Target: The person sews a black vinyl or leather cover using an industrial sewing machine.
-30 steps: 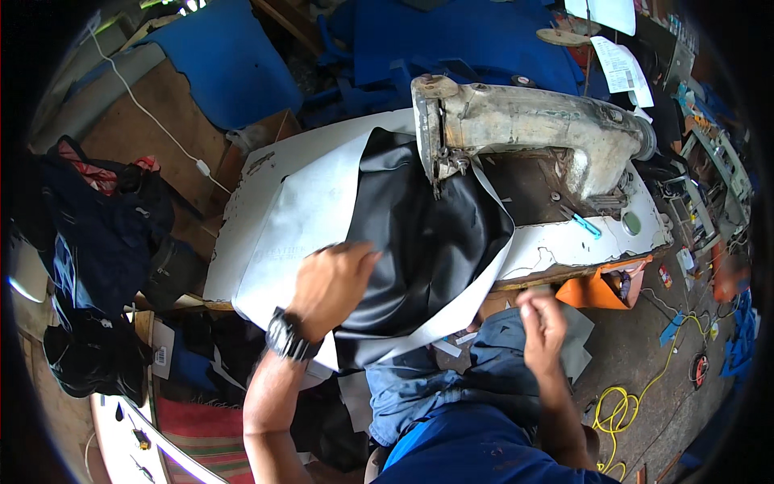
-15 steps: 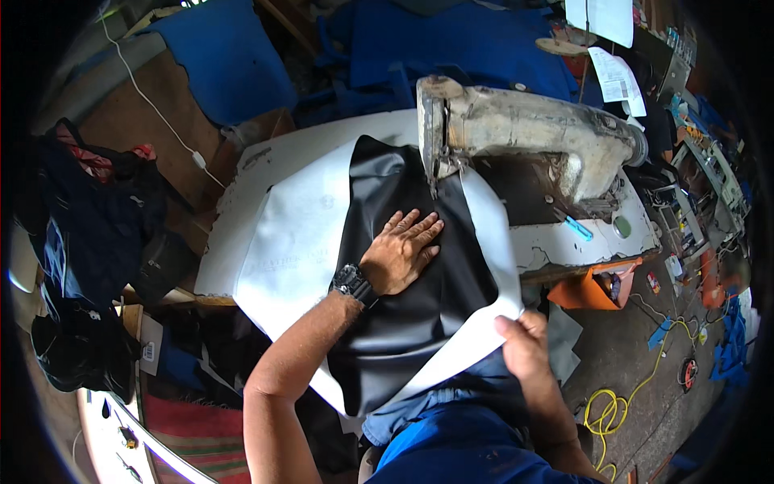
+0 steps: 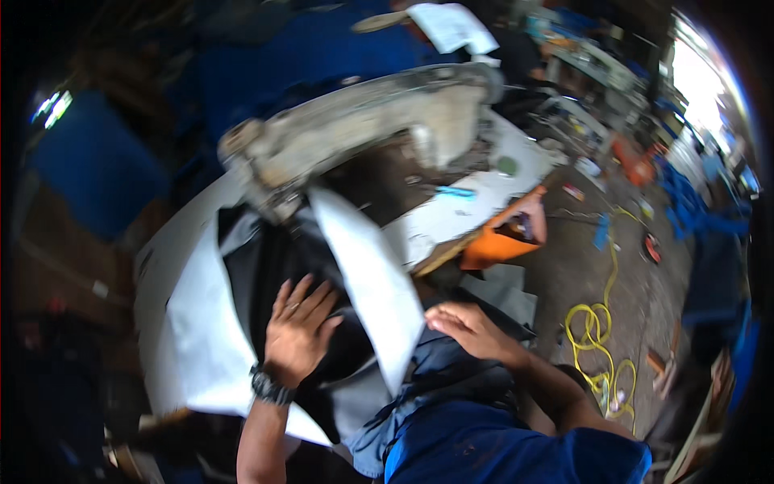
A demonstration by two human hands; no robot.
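A large sheet of smooth black material, with white panels along its sides, lies under the head of an old, worn sewing machine. It spreads over the white table and hangs down toward my lap. My left hand, a dark watch on its wrist, rests flat on the black part with fingers apart. At the right-hand corner of the white panel is my right hand. Its fingers are stretched toward that edge, at or just off it; blur hides the exact contact. The needle area is also blurred.
On the white tabletop lie a light-blue tool and a green round thing. An orange pouch hangs from the table's front edge. Yellow cord is coiled on the floor at right. Blue sheeting stands at far left.
The view has swung to the right, so machine and sheet appear further left. My right hand's pinch on the white edge has loosened into stretched fingers. My left hand still lies on the black material.
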